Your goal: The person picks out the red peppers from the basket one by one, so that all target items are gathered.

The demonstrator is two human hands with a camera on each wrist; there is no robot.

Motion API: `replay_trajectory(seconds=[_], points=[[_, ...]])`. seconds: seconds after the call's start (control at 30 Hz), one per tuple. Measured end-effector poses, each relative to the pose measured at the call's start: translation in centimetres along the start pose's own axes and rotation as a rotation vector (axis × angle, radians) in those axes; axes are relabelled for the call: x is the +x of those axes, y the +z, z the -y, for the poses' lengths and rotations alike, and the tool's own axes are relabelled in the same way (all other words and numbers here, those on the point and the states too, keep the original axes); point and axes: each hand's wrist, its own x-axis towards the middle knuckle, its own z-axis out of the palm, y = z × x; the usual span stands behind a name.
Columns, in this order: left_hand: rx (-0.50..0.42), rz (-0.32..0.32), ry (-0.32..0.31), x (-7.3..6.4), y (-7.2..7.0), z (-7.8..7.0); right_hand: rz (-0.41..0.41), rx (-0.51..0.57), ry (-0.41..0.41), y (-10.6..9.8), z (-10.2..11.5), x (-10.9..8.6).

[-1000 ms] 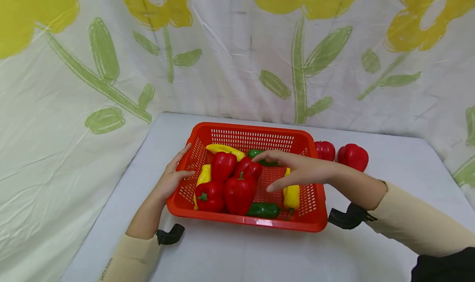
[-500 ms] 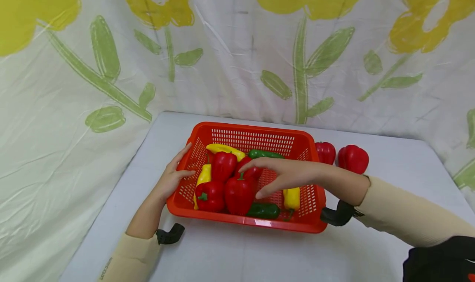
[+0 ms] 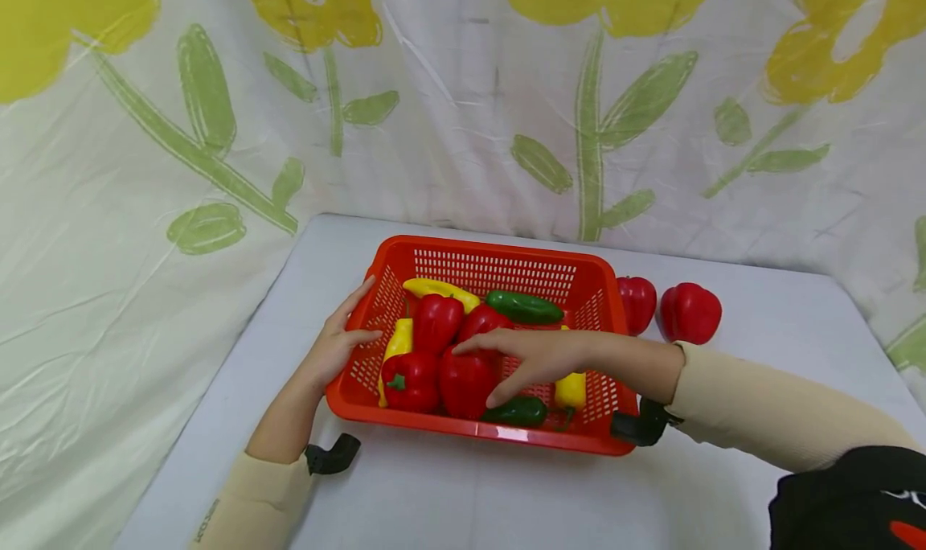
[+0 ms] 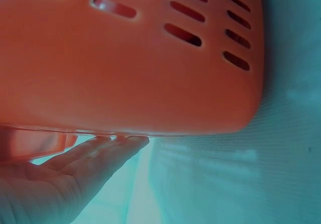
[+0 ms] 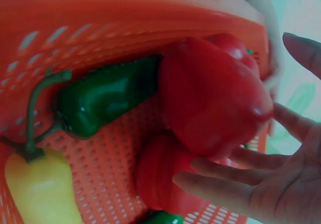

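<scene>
A red plastic basket [image 3: 550, 441] holds several red bell peppers and some green and yellow peppers. My left hand [image 3: 336, 350] grips its left rim, thumb over the top; in the left wrist view the fingers [image 4: 108, 156] lie against the outer wall. Over the basket, my right hand [image 3: 538, 357] spreads its fingers and thumb above the front red bell pepper [image 3: 465, 385]. In the right wrist view the fingertips come right up to that bell pepper [image 5: 213, 91], the thumb apart from it. Another red bell pepper [image 5: 158, 171] sits beside it, partly behind the fingers.
Green peppers [image 3: 526, 307] lie at the basket's back and front, with a yellow pepper [image 3: 571, 391] at its right side. Two red bell peppers [image 3: 690, 313] stand on the white table [image 3: 463, 502] right of the basket. A flowered cloth [image 3: 448, 148] hangs behind.
My right hand has moved left and toward the front of the basket, onto the front red bell pepper, uncovering the back green pepper. The left hand stays at the rim.
</scene>
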Motion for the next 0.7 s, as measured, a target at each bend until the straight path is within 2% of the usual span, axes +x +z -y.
replay_trajectory(seconds=[0.37, 0.57, 0.7], points=[[0.004, 0.005, 0.001, 0.1, 0.0, 0.0, 0.012, -0.151, 0.037, 0.6, 0.3, 1.6], [-0.001, -0.001, 0.002, 0.1, -0.1, 0.1, 0.037, -0.217, 0.02, 0.4, 0.9, 2.3], [-0.004, 0.003, 0.004, 0.1, -0.1, 0.1, 0.019, -0.286, 0.013, 0.5, 1.0, 2.7]])
